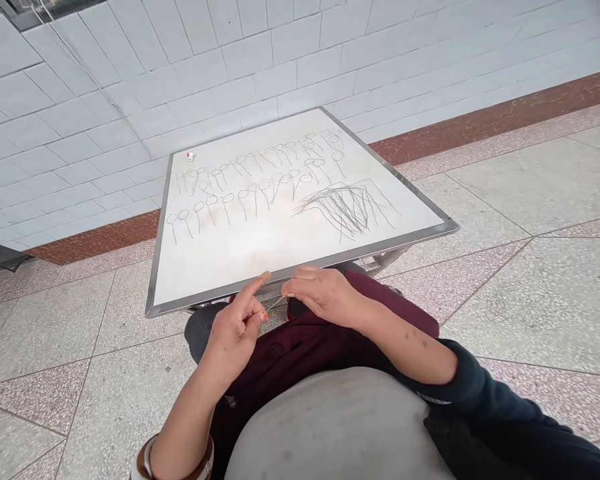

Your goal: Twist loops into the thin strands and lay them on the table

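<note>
A thin wire point(276, 302) is stretched between my two hands, just off the near edge of the white table point(215, 260) and above my lap. My left hand point(236, 328) pinches one end between thumb and fingers, with the index finger pointing out toward the table edge. The other end is in the closed fingers of my right hand point(327, 295), held palm down; its fingertips are partly hidden. On the tabletop lie rows of wires bent into loops with tails point(243, 195). A loose heap of unlooped wires point(353, 208) rests at the right.
A small red-and-white object point(191, 157) sits in the table's far left corner. Grey metal trim point(410, 233) edges the tabletop. Behind it stands a white tiled wall point(260, 60) with a cable running down it. Speckled floor tiles point(485, 280) surround the table.
</note>
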Motion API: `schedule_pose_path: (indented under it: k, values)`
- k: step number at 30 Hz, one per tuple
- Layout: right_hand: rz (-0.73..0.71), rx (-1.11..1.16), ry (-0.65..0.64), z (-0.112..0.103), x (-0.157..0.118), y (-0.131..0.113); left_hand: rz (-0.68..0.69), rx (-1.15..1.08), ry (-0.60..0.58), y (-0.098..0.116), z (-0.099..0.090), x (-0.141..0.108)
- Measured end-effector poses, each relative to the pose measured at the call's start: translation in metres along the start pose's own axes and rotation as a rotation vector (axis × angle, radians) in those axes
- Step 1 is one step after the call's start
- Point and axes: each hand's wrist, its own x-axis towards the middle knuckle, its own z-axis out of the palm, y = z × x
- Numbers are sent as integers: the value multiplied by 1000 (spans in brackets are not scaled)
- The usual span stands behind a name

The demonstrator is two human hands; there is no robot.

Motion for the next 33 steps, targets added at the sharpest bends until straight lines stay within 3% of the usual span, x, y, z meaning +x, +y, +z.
schedule_pose_path:
  k: [4, 8, 11, 15, 19, 25, 33]
  values:
    - [73, -30, 43, -3, -4, 12, -44, 21, 29, -8, -15, -5]
    - [263, -105, 159, -14, -10, 28, -137, 50, 312, -12, -40, -14]
    - [219, -68, 107, -14, -9, 23, -105, 50, 448, -3, -40, -15]
    - [105, 17, 72, -5, -2, 3, 23, 70, 368, 17, -5, 0]
    - [106, 96, 100, -2, 1, -9, 63, -22, 276, 22, 25, 15]
    - [256, 92, 123, -3, -3, -8, 32, -46, 344, 19, 25, 15]
    - [268, 150, 175, -3, -1, -11, 1, 17, 294, 22, 27, 14]
